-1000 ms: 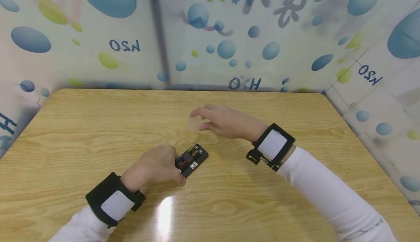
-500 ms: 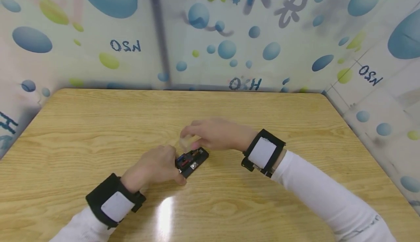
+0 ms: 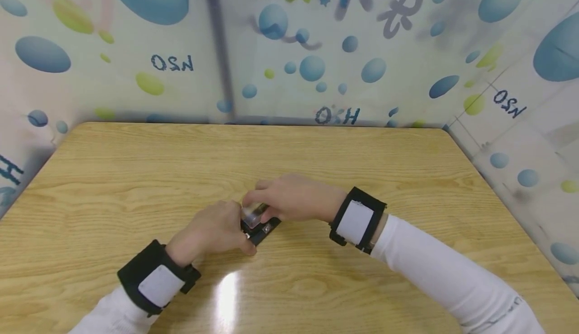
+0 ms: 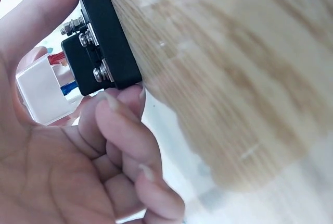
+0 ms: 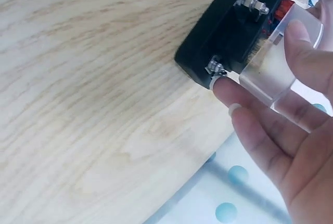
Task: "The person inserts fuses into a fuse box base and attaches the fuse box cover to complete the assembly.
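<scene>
A black fuse block [image 3: 261, 234] with metal terminal screws and small red and blue fuses lies on the table. My left hand [image 3: 212, 228] grips it at its near left end, thumb on one side and fingers on the other. Between the thumb and fingers of my right hand [image 3: 294, 198] is a clear plastic cover [image 5: 270, 75], held over the fuses. In the left wrist view, coloured fuses show in a gap between the cover [image 4: 46, 89] and the block [image 4: 117, 36]. My right fingertips reach the block's far end, and both hands hide parts of it.
The wood-grain table [image 3: 362, 273] spreads around the hands on all sides. Behind it stands a white wall [image 3: 280, 87] printed with blue and green bubbles. Another such panel [image 3: 520, 122] runs along the right side.
My right hand has come down and to the left, carrying the clear cover from beyond the fuse block onto its top. The left hand and the block have stayed in place.
</scene>
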Tool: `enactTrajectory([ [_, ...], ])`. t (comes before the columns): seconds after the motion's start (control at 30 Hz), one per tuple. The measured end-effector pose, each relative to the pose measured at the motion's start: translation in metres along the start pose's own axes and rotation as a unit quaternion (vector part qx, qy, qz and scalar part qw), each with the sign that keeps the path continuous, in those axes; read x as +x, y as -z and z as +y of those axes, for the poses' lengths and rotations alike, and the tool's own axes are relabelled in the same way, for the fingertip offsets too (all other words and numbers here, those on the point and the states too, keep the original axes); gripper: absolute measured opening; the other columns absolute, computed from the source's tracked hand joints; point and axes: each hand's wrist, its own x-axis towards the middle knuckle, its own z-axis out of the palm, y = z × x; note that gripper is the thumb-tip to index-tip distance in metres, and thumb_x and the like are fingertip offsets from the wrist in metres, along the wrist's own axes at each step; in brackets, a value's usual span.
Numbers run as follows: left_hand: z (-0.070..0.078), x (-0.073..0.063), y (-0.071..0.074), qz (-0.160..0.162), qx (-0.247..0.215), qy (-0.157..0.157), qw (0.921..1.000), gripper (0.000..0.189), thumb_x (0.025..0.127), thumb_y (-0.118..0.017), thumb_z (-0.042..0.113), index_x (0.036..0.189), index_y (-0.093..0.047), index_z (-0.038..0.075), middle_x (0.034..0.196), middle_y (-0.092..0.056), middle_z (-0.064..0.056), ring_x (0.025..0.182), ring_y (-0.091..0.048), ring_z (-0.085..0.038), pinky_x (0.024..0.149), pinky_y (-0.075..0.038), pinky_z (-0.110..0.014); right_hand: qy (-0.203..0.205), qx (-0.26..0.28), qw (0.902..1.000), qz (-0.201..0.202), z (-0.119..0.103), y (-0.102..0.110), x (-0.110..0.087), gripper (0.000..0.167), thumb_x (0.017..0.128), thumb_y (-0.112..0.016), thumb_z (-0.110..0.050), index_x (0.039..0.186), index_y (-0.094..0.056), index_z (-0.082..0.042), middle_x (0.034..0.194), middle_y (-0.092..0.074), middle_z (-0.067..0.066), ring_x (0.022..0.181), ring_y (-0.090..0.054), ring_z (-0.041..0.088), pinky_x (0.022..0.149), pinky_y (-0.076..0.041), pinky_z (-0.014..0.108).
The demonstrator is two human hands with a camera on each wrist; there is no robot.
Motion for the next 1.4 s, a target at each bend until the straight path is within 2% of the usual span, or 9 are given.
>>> enactTrajectory([
  [0.33, -0.002, 0.0, 0.0, 0.005, -0.014, -0.014, 0.9998, 0.038, 0.058, -0.09, 0.029, 0.075, -0.063, 0.01, 0.065, -0.059, 0.0, 0.056, -0.047, -0.014, 0.05, -0.033, -0.027, -0.003, 0.021, 0.9997, 0.012, 0.0, -0.004, -0.003, 0.034, 0.093, -0.068, -0.029, 0.125, -0.06, -0.024, 0.108, -0.066, -0.004, 0.086, -0.059, 0.008, 0.078, -0.051, 0.026],
  [0.57, -0.003, 0.0, 0.0, 0.01, -0.024, -0.034, 0.9991, 0.037, 0.057, -0.088, 0.027, 0.076, -0.061, 0.011, 0.064, -0.056, 0.001, 0.056, -0.045, -0.014, 0.051, -0.031, -0.028, -0.002, -0.011, 0.9999, 0.01, -0.004, -0.009, -0.001, 0.039, 0.092, -0.069, -0.029, 0.13, -0.06, -0.027, 0.11, -0.066, -0.004, 0.1, -0.062, 0.014, 0.089, -0.052, 0.032],
  [0.73, -0.004, 0.001, -0.001, 0.008, -0.025, -0.033, 0.9991, 0.037, 0.058, -0.088, 0.027, 0.077, -0.061, 0.01, 0.064, -0.057, 0.001, 0.056, -0.045, -0.014, 0.051, -0.031, -0.027, 0.001, -0.025, 0.9994, 0.022, -0.004, -0.012, -0.001, 0.04, 0.092, -0.067, -0.031, 0.131, -0.059, -0.025, 0.111, -0.067, -0.004, 0.095, -0.061, 0.015, 0.085, -0.052, 0.031],
  [0.97, -0.005, 0.001, 0.0, 0.001, -0.035, -0.035, 0.9988, 0.034, 0.059, -0.088, 0.026, 0.077, -0.062, 0.011, 0.059, -0.048, 0.004, 0.051, -0.037, -0.011, 0.048, -0.025, -0.025, 0.012, -0.054, 0.9983, 0.018, -0.005, -0.016, 0.001, 0.04, 0.094, -0.065, -0.029, 0.133, -0.059, -0.023, 0.114, -0.068, -0.003, 0.096, -0.062, 0.015, 0.085, -0.052, 0.03],
  [1.2, -0.004, 0.001, 0.001, 0.004, -0.026, -0.028, 0.9993, 0.038, 0.059, -0.088, 0.028, 0.081, -0.063, 0.01, 0.065, -0.058, 0.001, 0.056, -0.045, -0.014, 0.051, -0.03, -0.027, 0.02, -0.078, 0.9967, 0.009, -0.007, -0.014, 0.003, 0.037, 0.096, -0.064, -0.029, 0.132, -0.059, -0.023, 0.11, -0.068, -0.002, 0.093, -0.063, 0.015, 0.082, -0.053, 0.03],
  [1.4, -0.003, 0.001, 0.001, 0.003, -0.019, -0.03, 0.9994, 0.037, 0.059, -0.088, 0.028, 0.081, -0.063, 0.011, 0.062, -0.053, 0.002, 0.054, -0.042, -0.013, 0.05, -0.028, -0.026, 0.022, -0.095, 0.9952, -0.005, -0.009, -0.01, 0.002, 0.037, 0.097, -0.061, -0.033, 0.132, -0.059, -0.023, 0.105, -0.066, -0.001, 0.087, -0.063, 0.014, 0.076, -0.053, 0.028],
])
